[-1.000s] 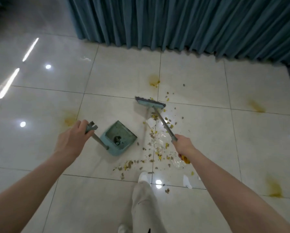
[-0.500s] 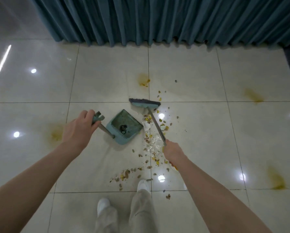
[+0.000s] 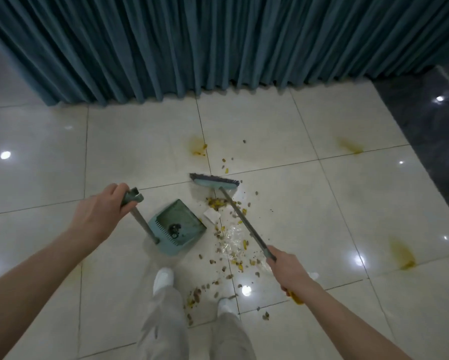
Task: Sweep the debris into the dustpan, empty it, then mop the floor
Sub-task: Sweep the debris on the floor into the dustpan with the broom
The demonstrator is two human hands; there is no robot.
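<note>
A teal dustpan rests on the pale tiled floor with a small dark clump inside. My left hand grips the top of its upright handle. My right hand holds the broom's long handle; the teal broom head touches the floor just beyond the pan's far right corner. Brown and yellow debris with a scrap of white paper and clear plastic film lies scattered between the pan and my right hand, trailing down to my feet.
A teal curtain hangs along the far side. Yellow-brown stains mark the tiles at the right and near the middle. Dark flooring starts at the far right. My white shoes and light trousers stand below the debris.
The view has tilted up, showing more curtain. The broom head sits slightly farther right of the dustpan; both hands keep their grips. My feet have stepped forward among the debris.
</note>
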